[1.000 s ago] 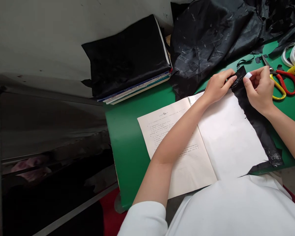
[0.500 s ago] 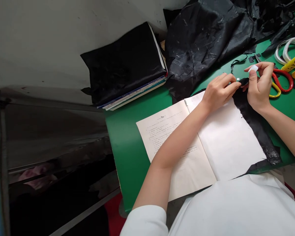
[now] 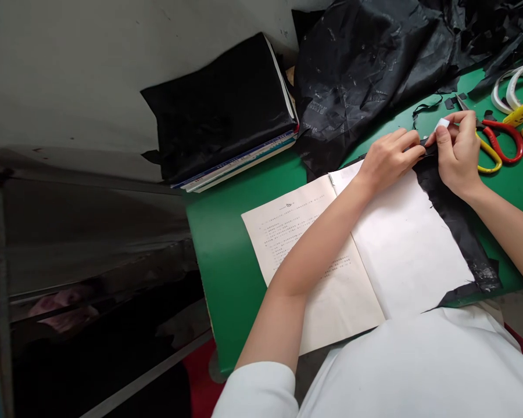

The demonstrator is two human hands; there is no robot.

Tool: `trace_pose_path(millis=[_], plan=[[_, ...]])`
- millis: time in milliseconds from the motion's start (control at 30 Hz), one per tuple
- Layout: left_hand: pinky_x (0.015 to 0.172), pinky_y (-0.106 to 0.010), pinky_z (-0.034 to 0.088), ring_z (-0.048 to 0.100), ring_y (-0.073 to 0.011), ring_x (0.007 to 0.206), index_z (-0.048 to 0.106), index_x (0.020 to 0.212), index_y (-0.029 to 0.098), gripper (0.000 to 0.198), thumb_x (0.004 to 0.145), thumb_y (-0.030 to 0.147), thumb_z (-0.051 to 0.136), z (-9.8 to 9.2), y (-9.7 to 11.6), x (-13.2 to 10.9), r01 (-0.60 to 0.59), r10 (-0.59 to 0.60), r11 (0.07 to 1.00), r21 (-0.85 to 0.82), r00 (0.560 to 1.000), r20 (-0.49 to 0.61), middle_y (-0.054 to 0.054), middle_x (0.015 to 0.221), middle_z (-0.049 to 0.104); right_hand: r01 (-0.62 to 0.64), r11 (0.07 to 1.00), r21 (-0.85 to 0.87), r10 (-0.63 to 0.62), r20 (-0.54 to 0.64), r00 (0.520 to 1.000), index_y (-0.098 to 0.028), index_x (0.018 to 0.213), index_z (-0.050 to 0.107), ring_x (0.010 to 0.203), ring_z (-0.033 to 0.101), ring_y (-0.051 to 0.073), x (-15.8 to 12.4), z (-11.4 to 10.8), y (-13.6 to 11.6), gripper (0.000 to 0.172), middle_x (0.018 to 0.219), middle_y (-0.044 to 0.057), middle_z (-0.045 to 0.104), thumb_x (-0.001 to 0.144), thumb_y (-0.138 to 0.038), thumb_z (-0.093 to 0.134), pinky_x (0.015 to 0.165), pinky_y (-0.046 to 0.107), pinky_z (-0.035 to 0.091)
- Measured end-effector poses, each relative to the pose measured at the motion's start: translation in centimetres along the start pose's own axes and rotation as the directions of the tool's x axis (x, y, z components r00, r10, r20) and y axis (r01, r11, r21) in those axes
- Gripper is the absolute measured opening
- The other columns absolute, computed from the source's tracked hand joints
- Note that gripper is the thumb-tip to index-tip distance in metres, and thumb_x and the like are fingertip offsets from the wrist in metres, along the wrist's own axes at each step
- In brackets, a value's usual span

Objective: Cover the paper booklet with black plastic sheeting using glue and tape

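Your right hand (image 3: 459,152) pinches 1 white scrap (image 3: 442,123), thumb against finger. Your left hand (image 3: 390,158), fingers narrow, sits at the far right corner of the open book (image 3: 412,249); can't tell if it grips the black sheet (image 3: 451,215) there. Book's on the green table (image 3: 224,249), scissors (image 3: 511,140) just beside your right hand.

Open book (image 3: 412,249), lying flat, left page printed; black sheet (image 3: 455,217) bordering right page; white scrap (image 3: 443,123) near top-right corner.
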State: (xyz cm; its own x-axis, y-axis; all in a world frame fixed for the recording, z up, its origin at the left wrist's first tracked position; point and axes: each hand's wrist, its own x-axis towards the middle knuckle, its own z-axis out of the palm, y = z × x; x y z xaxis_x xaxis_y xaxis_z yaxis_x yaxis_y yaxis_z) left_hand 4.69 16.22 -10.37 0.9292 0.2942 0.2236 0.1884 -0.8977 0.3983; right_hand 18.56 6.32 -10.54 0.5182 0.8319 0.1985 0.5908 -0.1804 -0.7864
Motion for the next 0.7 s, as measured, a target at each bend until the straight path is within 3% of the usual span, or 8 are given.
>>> trace_pose_path(millis=[233,433,700], plan=[[0.088,-0.040,0.045,0.059,-0.0230,0.105,0.070,0.107,0.024,0.043,0.102,0.044,0.033,0.5,-1.4,0.1,0.026,-0.026,1.000,-0.004,0.999,-0.030,-0.010,0.114,0.066,0.047,0.999,-0.005,-0.047,0.030,0.998,-0.029,0.112,0.045,0.094,0.069,0.026,0.1,0.1,0.6,0.036,0.097,0.009,0.073,0.099,-0.061,0.034,0.082,0.046,0.052],[0.093,-0.043,0.042,0.057,-0.0255,0.116,0.073,0.109,0.025,0.048,0.101,0.052,0.034,0.8,-1.6,0.1,-0.052,0.051,0.999,-0.014,0.998,-0.029,-0.011,0.119,0.068,0.058,0.998,-0.025,-0.058,0.022,0.998,-0.030,0.109,0.045,0.089,0.070,0.026,0.2,0.1,0.6,0.031,0.095,0.008,0.073,0.099,-0.058,0.037,0.080,0.044,0.053],[0.097,-0.044,0.043,0.057,-0.0249,0.124,0.070,0.121,0.025,0.043,0.102,0.045,0.037,0.6,-1.7,-0.1,-0.074,0.074,0.997,-0.003,0.997,0.003,-0.011,0.126,0.070,0.132,0.988,-0.085,-0.131,0.010,0.991,-0.029,0.112,0.048,0.094,0.069,0.026,0.4,0.3,1.8,0.030,0.097,0.007,0.072,0.101,-0.054,0.036,0.082,0.045,0.053]])
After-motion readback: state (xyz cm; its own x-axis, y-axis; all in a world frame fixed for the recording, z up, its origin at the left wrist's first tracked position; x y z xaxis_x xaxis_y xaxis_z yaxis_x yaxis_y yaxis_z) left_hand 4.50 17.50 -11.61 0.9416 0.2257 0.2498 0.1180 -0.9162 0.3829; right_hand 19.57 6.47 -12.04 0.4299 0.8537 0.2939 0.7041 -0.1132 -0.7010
